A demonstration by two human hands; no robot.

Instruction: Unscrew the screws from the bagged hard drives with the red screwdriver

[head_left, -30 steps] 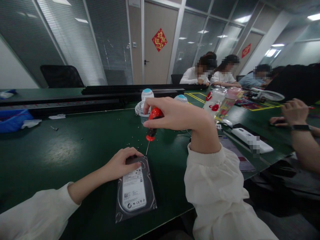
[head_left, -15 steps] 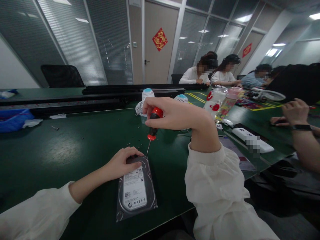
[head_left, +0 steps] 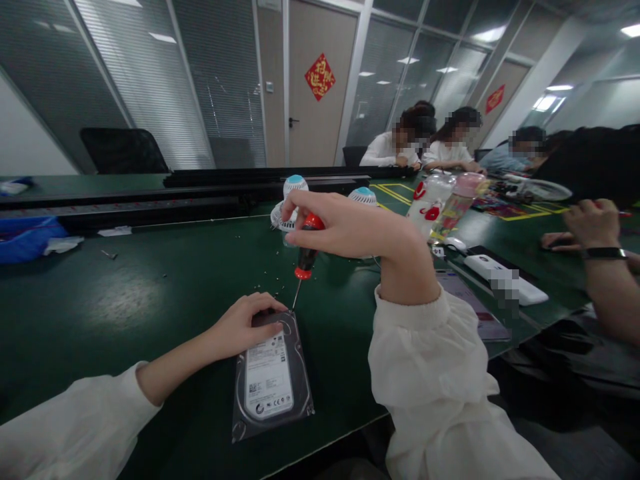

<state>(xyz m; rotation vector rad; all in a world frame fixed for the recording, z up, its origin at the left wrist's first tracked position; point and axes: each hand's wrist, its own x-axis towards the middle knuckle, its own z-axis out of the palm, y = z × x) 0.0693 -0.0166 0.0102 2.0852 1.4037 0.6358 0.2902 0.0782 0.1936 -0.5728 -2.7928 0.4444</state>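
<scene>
Right hand (head_left: 350, 233) has shifted slightly left since the earlier frame; screwdriver tip about the same spot. Left hand (head_left: 245, 327) lies open, palm down, on the upper end of the drive, not clenched. Right hand grips a red-and-black screwdriver (head_left: 307, 247) by the handle with its fingers, shaft pointing down. Tip sits right by the drive's upper edge, beside the left fingertips; contact can't be told.

Silver-and-black hard disk drive (head_left: 273, 377) in a clear plastic sleeve lies flat on the dark green table mat (head_left: 100, 300), lower centre of frame, label up. Tiny loose screws (head_left: 265, 287) are scattered just above it.

Behind the right hand: two white objects with blue tops (head_left: 295, 187) (head_left: 363, 195). Right of those: two clear plastic bottles (head_left: 430, 207) (head_left: 457, 203). White rectangular device (head_left: 493, 275) lies lower right, partly pixelated. Co-worker's hand (head_left: 593, 223), black wrist strap, at right edge, apart from the person's own. Blue bag (head_left: 30, 247) at left edge.
</scene>
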